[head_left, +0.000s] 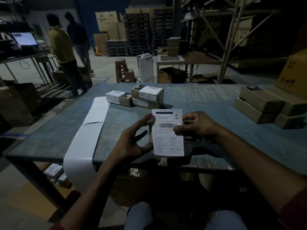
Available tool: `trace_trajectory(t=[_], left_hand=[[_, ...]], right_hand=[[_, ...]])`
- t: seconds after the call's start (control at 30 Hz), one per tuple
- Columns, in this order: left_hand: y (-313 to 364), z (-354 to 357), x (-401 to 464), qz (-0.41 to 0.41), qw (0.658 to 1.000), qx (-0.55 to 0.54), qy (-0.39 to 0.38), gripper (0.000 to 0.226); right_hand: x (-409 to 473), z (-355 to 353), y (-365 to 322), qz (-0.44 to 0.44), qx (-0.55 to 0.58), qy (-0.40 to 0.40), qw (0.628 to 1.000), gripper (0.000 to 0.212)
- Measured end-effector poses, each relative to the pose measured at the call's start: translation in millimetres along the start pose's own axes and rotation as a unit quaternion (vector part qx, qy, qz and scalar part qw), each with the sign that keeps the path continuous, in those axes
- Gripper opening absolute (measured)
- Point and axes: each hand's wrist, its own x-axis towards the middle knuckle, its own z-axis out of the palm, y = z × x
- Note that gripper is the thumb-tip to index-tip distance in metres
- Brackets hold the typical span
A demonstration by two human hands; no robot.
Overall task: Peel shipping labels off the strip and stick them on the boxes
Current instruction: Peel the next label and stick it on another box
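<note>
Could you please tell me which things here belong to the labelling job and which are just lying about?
Job:
- shipping label, in the grip of the right hand, left hand at its edge
- backing strip
- labelled boxes
- unlabelled boxes

Lying about:
- stools
- computer screen
- pallet stacks
- open carton

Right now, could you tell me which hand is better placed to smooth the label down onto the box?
The left hand. Its fingers are spread and free beside the label, while the right hand pinches the label's edge against the box underneath.
</note>
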Motion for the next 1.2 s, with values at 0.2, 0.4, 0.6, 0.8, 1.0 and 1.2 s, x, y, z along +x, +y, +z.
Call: trace_trajectory(t=[0.2,0.4,0.6,0.8,1.0,1.2], left_hand=[[10,-21,13,-0.189,0.944,-0.271,-0.010,0.080],[46,9,34,-0.203,0.957,-0.198,0.058,0.050],[43,11,31,-0.192,0.957,-0.201,0.086,0.045],[51,10,29,-0.190,0.956,-0.195,0.112,0.032],[50,6,26,-0.181,0.948,-0.241,0.101,0.028],[43,6,27,-0.180,0.930,-0.304,0.102,0.044]], right_hand=[[-5,4,-15,-0.036,0.009,0.003,0.999,0.028],[0,12,-18,-0.061,-0.009,0.012,0.998,0.047],[0,14,-17,-0.098,-0.043,0.030,0.994,0.061],[-1,22,-15,-0.131,-0.050,0.067,0.988,0.055],[-4,26,-17,-0.157,-0.052,0.079,0.983,0.060],[-6,30,-13,-0.142,-0.051,0.089,0.985,0.071]])
